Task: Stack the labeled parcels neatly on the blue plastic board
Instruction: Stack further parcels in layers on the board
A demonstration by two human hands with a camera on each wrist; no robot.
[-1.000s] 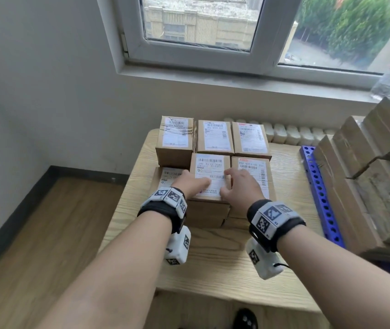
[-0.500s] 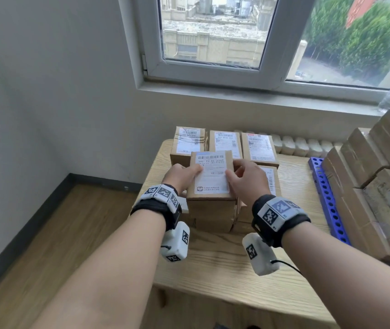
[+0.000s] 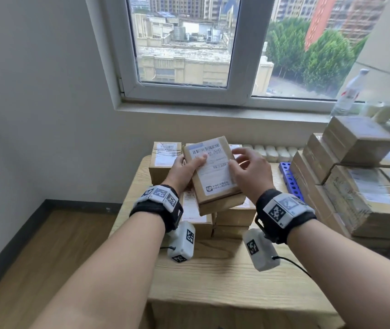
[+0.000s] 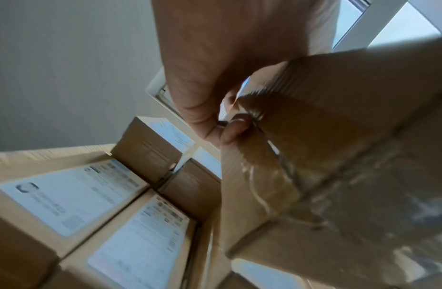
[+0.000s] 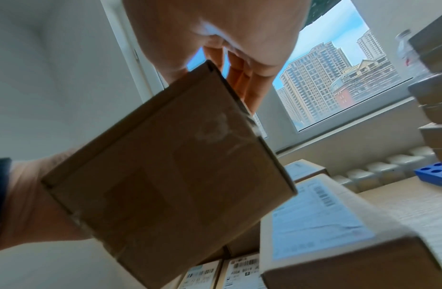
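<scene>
I hold a brown cardboard parcel (image 3: 213, 172) with a white label in the air, tilted, above the pile of labeled parcels (image 3: 164, 160) on the wooden table. My left hand (image 3: 189, 166) grips its left edge, thumb on the label and fingers curled underneath (image 4: 230, 125). At the right edge is my right hand (image 3: 239, 160), its thumb on the label and its fingers behind the parcel (image 5: 230, 74). The blue plastic board (image 3: 291, 184) with round holes lies at the right of the table, mostly hidden under a stack of parcels (image 3: 355, 186).
The wooden table (image 3: 225, 281) stands against the wall under a window. A water bottle (image 3: 350, 91) stands on the sill. A white radiator (image 3: 272, 150) runs behind the table. Bare wooden floor lies to the left.
Both hands have lifted the middle front parcel off the pile and raised it, tilting it to the left. The head view has tipped up toward the window.
</scene>
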